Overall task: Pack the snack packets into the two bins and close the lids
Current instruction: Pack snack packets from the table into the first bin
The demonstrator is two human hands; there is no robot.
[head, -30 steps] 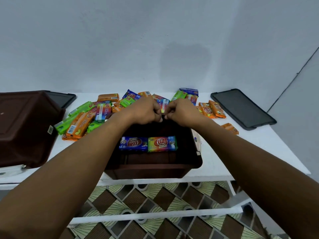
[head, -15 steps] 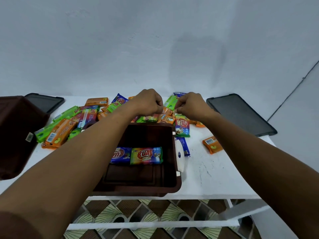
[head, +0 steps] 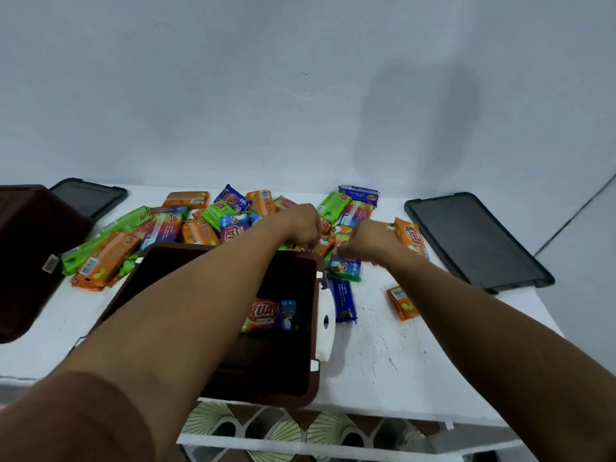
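Head: left hand [head: 297,225], right hand [head: 370,240] on packets [head: 200,233]

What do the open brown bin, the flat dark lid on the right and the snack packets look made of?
Open brown rectangular bin: likely moulded plastic, opaque, slight sheen, rounded rim. Flat dark grey lid: probably plastic too, matte, raised edge. Colourful snack packets: thin glossy printed film with crimped ends; plastic or foil-lined, cannot tell.

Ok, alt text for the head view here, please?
Two bare arms reach across an open brown bin, left hand and right hand curled among snack packets heaped on a white table. A second bin and two dark lids flank the heap.
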